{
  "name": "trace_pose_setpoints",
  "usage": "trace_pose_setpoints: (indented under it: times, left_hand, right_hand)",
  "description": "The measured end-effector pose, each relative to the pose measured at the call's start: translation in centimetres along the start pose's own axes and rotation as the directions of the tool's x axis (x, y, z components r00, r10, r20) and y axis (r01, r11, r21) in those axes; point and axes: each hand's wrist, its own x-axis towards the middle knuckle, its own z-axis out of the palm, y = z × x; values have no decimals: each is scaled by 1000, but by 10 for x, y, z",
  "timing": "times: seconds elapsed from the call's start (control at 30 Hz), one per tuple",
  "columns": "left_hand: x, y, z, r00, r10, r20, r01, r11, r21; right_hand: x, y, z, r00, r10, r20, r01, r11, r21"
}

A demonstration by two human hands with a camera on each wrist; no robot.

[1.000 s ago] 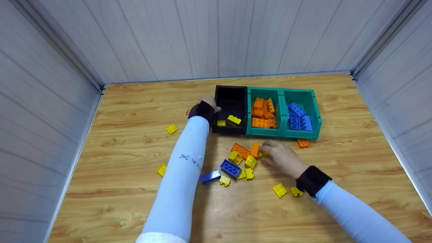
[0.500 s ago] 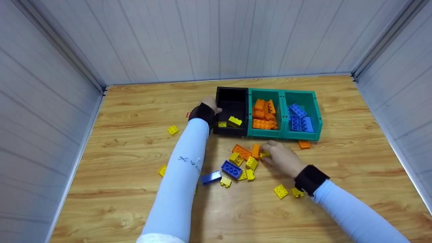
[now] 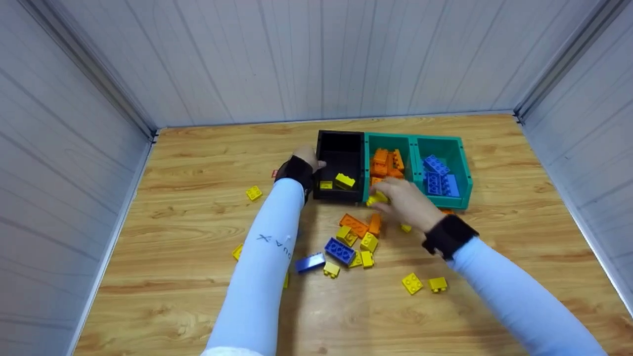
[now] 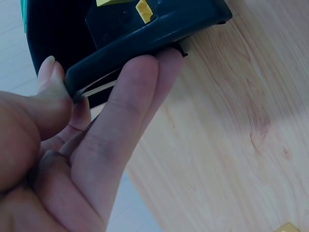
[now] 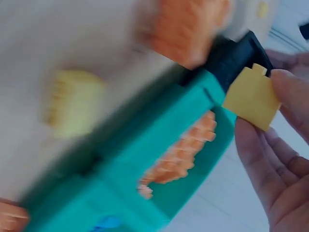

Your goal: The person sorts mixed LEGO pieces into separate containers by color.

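My left hand (image 3: 305,157) grips the left wall of the black bin (image 3: 339,195). In the left wrist view the thumb lies on the inner side of the wall and the other fingers on its outside. Two yellow bricks, one of them a bright brick (image 3: 344,181), lie in the bin. My right hand (image 3: 410,203) pinches a yellow brick (image 5: 253,96) between thumb and fingers. That hand is above the front edge of the middle green bin (image 3: 367,158), which holds several orange bricks (image 3: 381,160).
The right green bin (image 3: 450,202) holds several blue bricks (image 3: 436,164). In front lie loose orange, yellow and blue bricks, among them a blue brick (image 3: 339,250) and an orange brick (image 3: 353,224). More yellow bricks, such as a square brick (image 3: 253,193), lie farther left.
My right hand has lifted the yellow brick from beside the orange brick and moved it up and slightly left, over the front of the bins. The left hand has stayed on the black bin.
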Motion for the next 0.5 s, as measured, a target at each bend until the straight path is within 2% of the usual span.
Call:
trace_pose_setpoints:
  times: [0.13,0.27,0.3,0.37,0.4,0.5]
  left_hand:
    - [2,-3,6,1000,13,-24,-15,998,-68]
    - [1,1,10,1000,2,-25,-5,992,-124]
    - [0,5,8,1000,-17,1,17,992,-127]
    - [0,8,10,1000,-10,0,10,993,-122]
    - [-4,11,8,1000,-14,2,14,993,-118]
    - [1,12,13,1000,7,-11,-9,993,-116]
  right_hand:
    - [42,-2,-11,1000,14,9,-14,1000,13]
    - [80,1,-14,995,69,69,-68,998,-16]
    - [87,2,-13,993,81,87,-78,996,-33]
    - [99,6,-10,987,99,128,-90,993,-78]
    - [103,9,-7,984,101,149,-87,991,-100]
    - [112,14,0,973,96,208,-66,987,-144]
